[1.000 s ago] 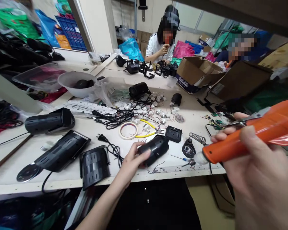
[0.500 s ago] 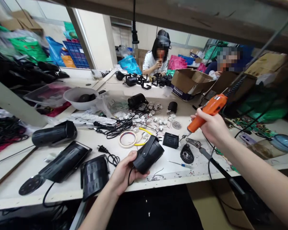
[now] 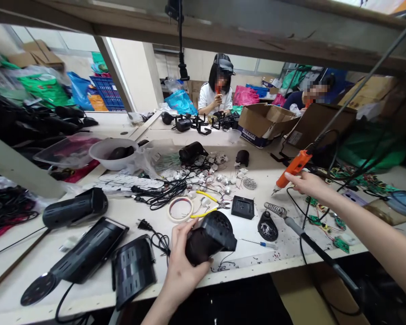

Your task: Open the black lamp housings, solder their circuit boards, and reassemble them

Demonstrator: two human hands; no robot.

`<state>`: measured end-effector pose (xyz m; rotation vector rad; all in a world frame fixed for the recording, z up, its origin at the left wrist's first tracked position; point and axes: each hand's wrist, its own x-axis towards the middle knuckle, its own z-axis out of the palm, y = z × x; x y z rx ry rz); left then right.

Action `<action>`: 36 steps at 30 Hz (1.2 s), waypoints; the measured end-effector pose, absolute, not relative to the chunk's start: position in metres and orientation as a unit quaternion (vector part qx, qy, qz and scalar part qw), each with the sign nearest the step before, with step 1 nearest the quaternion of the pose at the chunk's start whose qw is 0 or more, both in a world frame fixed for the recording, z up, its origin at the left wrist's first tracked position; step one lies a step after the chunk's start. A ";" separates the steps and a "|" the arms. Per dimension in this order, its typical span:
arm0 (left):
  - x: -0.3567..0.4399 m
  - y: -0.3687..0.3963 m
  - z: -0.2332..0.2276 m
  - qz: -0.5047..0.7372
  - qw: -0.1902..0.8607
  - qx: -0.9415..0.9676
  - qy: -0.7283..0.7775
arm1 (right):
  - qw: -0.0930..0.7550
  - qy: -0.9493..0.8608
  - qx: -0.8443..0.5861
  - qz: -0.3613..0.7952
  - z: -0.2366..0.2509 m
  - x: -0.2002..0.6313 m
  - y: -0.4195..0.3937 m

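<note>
My left hand [image 3: 182,262] grips a black cylindrical lamp housing [image 3: 208,237] near the bench's front edge, its perforated end turned up. A thin wire trails from the housing onto the bench. My right hand [image 3: 306,183] is stretched out to the right and touches the orange electric screwdriver [image 3: 292,167], which hangs on a cable with its tip pointing down at the bench. Between the two hands lie a black square cap [image 3: 242,207], a soldering iron stand [image 3: 268,225] and a soldering iron [image 3: 292,224].
Black lamp housings [image 3: 75,210] lie at the left, with a tape roll [image 3: 180,209], yellow pliers [image 3: 209,205], wires and small white parts in the middle. A white bowl [image 3: 111,153] and cardboard boxes [image 3: 264,118] stand further back. Two people sit across the bench.
My right hand has carried the orange screwdriver away from my face, out to the right. My left hand has lifted the black housing and turned it end-up.
</note>
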<state>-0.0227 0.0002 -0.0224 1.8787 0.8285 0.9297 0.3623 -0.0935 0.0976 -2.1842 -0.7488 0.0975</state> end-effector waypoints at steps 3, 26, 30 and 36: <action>-0.019 -0.003 -0.031 0.431 0.308 0.798 0.286 | 0.293 -0.322 -0.900 0.032 0.116 0.342 -0.124; -0.015 -0.015 -0.031 0.451 0.310 0.819 0.175 | 0.444 -0.640 -0.628 -0.018 0.043 0.132 -0.104; -0.017 -0.013 -0.029 0.389 0.357 0.828 0.191 | 0.487 -0.589 -0.644 0.009 0.031 0.140 -0.098; -0.030 0.019 0.007 0.242 0.315 0.888 0.231 | 0.643 -0.297 -0.681 0.189 0.008 0.164 -0.094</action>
